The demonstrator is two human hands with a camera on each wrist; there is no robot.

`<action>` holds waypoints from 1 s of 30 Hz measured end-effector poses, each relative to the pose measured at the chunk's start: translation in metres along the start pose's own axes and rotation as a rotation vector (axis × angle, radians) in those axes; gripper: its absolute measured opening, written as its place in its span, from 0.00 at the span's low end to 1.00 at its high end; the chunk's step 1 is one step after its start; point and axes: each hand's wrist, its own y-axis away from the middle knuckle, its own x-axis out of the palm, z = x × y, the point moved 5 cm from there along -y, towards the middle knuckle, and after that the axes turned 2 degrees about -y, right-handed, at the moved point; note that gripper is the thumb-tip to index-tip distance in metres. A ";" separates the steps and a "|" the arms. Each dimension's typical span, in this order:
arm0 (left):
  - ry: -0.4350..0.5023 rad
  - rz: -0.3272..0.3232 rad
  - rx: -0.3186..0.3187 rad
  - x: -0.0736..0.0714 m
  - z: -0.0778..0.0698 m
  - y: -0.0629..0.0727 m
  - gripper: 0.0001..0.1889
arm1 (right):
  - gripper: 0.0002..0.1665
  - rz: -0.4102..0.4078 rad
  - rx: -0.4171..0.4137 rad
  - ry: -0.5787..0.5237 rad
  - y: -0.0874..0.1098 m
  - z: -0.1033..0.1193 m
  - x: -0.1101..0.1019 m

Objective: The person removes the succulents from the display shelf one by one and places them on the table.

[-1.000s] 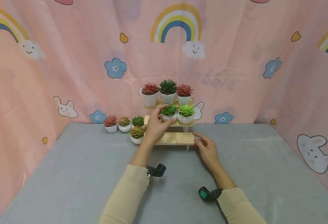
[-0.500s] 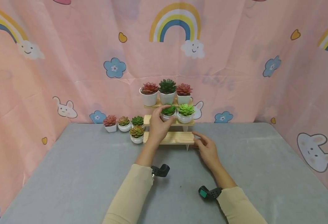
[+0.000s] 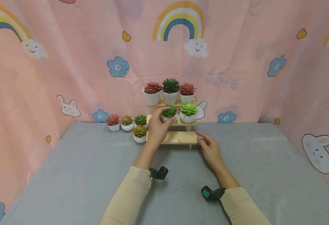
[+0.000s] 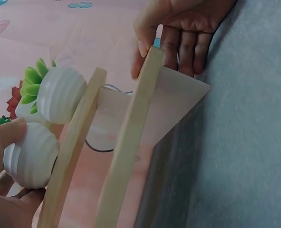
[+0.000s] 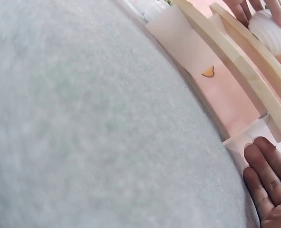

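My left hand (image 3: 158, 126) grips a small green succulent (image 3: 169, 112) in a white ribbed pot (image 4: 33, 154), its thumb and fingers around the pot's sides. That pot is at the middle shelf (image 3: 178, 123) of a three-step wooden plant stand, with the pot's base right at the board. Just right of it sits a bright green succulent (image 3: 188, 112) in a similar pot. My right hand (image 3: 210, 151) holds the right end of the bottom shelf (image 3: 181, 137), fingers above and below the board near the clear side support (image 4: 178, 99).
On the top shelf (image 3: 161, 103) stand a red succulent (image 3: 152, 93), a dark green one (image 3: 171, 90) and another red one (image 3: 187, 93). Several small potted succulents (image 3: 113, 122) stand on the grey table (image 3: 77, 168) left of the stand. A pink printed cloth (image 3: 231, 62) hangs behind.
The green succulent in my left hand has shifted slightly left along the middle shelf, widening the gap to the bright green one. My right hand stays on the bottom shelf. The head view moved slightly.
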 end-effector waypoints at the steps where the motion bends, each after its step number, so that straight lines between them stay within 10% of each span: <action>1: 0.000 0.002 -0.003 -0.002 0.000 0.001 0.19 | 0.22 0.000 0.003 -0.001 0.000 0.000 0.000; 22: -0.003 -0.096 0.006 -0.087 -0.004 0.016 0.19 | 0.23 -0.004 -0.024 0.019 -0.001 0.000 -0.001; 30: -0.017 -0.132 -0.022 -0.124 0.018 0.028 0.20 | 0.22 -0.007 -0.013 0.014 0.000 0.002 -0.001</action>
